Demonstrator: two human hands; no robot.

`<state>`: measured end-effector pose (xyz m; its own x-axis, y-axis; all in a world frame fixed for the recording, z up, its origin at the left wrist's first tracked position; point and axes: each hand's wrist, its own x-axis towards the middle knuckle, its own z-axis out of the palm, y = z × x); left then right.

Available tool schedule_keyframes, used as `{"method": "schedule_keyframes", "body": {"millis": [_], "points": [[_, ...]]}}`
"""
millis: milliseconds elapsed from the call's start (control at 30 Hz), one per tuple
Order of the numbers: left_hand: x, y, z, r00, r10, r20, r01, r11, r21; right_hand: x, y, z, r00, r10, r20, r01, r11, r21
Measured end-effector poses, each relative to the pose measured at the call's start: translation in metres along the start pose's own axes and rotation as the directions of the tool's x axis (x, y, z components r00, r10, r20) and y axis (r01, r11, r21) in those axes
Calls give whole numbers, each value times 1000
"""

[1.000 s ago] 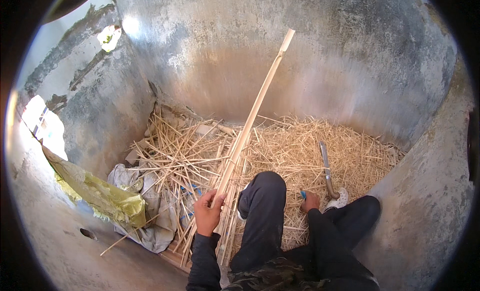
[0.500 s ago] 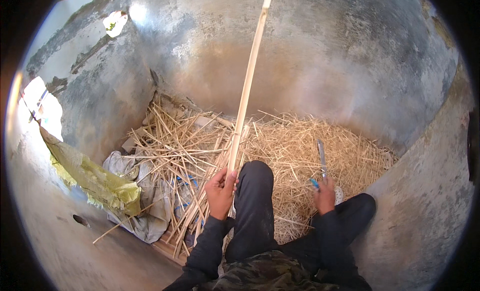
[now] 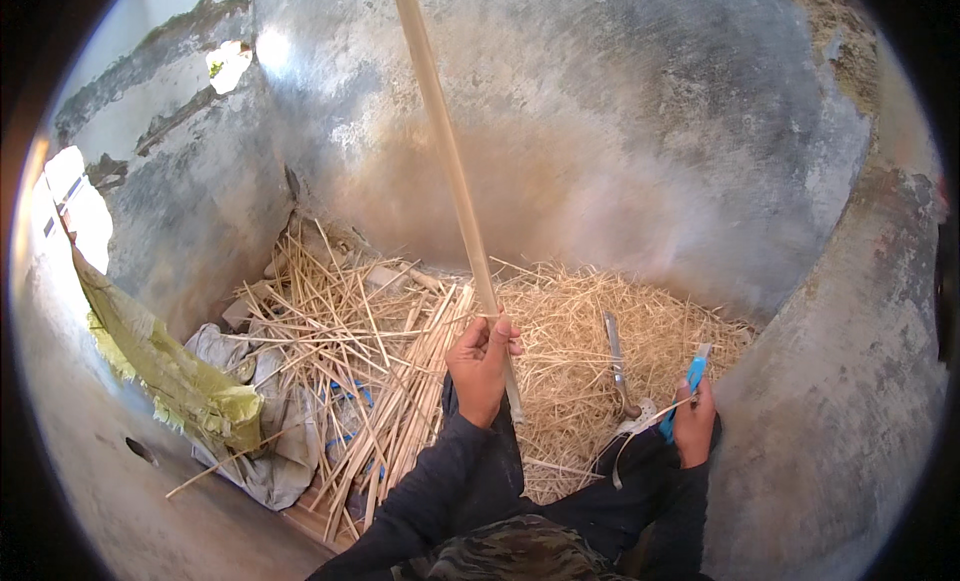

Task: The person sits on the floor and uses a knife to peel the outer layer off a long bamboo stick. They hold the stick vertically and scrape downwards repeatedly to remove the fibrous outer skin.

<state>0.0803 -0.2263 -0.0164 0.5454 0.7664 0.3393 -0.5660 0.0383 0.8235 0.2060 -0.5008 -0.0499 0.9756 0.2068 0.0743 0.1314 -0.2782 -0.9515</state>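
Note:
My left hand (image 3: 482, 366) is closed around the lower part of a long pale bamboo strip (image 3: 450, 171), which rises past the top edge of the picture. The strip's lower end shows just below my fingers, over my leg. My right hand (image 3: 694, 426) grips a blue utility knife (image 3: 693, 386) with its blade pointing up. A thin pale sliver (image 3: 668, 411) crosses beside those fingers; whether they hold it I cannot tell. To the left of that hand, a long-bladed knife (image 3: 614, 353) rests on the straw, its brown handle by a white perforated shoe (image 3: 633, 421).
Loose straw and shavings (image 3: 570, 331) cover the floor ahead. Many cut strips (image 3: 430, 371) lie piled to the left, beside a grey sack (image 3: 290, 461) and a hanging yellow-green cloth (image 3: 200, 391). Bare plastered walls (image 3: 620, 131) close in around me.
My right hand has let go of the long-bladed knife and moved right, now gripping the blue cutter upright. My left hand has shifted right and up, and the strip now leans left.

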Motion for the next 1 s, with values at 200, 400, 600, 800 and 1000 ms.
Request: {"method": "schedule_keyframes", "body": {"millis": [200,400,600,800,1000], "points": [[-21,2,-2,949,-241,205,223,969,107,-44,56,10,947,-214,241,319,728,-607],[-34,-1,-13,924,-335,186,295,931,216,-55,23,-3,935,-27,353,268,706,-655],[-58,-30,-21,892,-353,282,263,914,309,-54,1,-38,915,-302,266,402,664,-630],[-74,-37,-18,929,-270,253,180,927,328,-71,-6,-46,950,-304,66,287,771,-568],[-83,-38,-17,960,-145,240,105,980,171,-60,14,-28,951,-219,218,307,746,-591]]}}
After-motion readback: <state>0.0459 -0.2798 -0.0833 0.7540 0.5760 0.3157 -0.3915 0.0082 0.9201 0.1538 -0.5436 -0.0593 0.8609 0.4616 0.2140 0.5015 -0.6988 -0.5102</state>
